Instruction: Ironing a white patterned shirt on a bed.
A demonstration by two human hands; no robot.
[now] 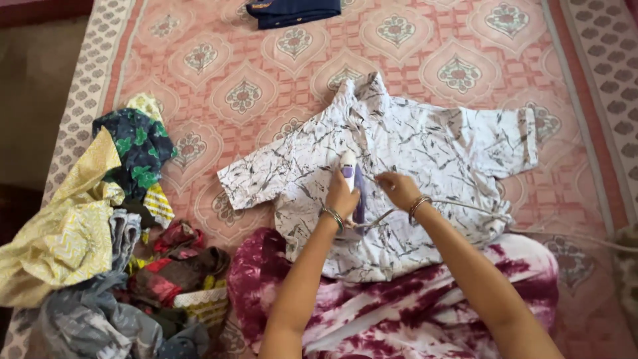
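A white shirt with a grey marble print (pixel 425 153) lies spread flat on a patterned pink bedsheet (pixel 219 60). My left hand (pixel 341 197) grips the handle of a white and purple iron (pixel 350 174) standing on the shirt's middle. My right hand (pixel 397 189) presses the fabric just right of the iron, fingers pinching the cloth. Both wrists wear metal bangles. The iron's cord (pixel 478 213) trails off to the right across the shirt.
A maroon and white tie-dye cloth (pixel 425 306) covers my lap near the bottom. A heap of crumpled clothes (pixel 100 252) sits at the left. A folded dark blue garment (pixel 292 12) lies at the top edge.
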